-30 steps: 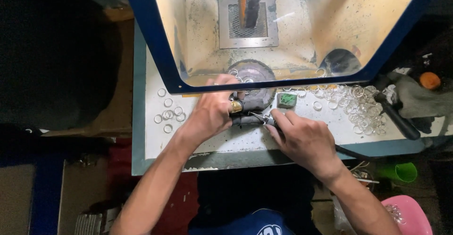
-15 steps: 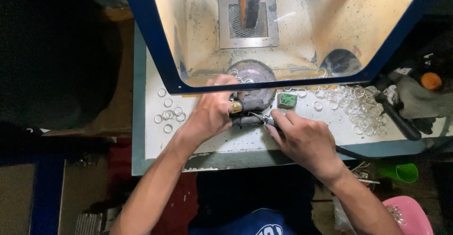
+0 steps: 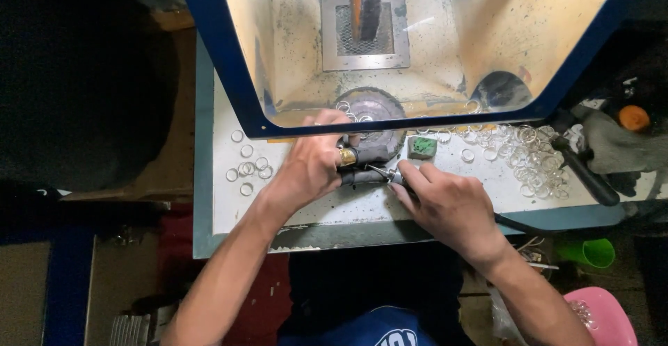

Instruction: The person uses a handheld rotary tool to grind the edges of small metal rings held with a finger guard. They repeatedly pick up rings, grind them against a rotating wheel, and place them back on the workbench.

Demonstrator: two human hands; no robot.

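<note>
Left hand: reaches in from lower left, forearm slanting up and right; fingers curled tight round a dark rod, with a gold ring showing at the fingertips.
Right hand: comes in from lower right, palm down, knuckles up; fingers pinched on a thin metal tool whose tip meets the rod.
Rod axis: long axis lies about level, left to right, along the bench front edge; its right end points at the right hand.
Rod place: on the white bench top, just below the blue hood rim, between the two hands.
Rod look: dark grey, dull, thick; most of it hidden under the left fingers.
Gold ring: shiny yellow band, upright, beside a dark round disc.
Loose rings: pale small rings lie left of the left hand; a bigger heap lies to the right.
Green block: small, square, just above the right hand, apart from it.
Wheel: dark, upright, inside the hood.
</note>
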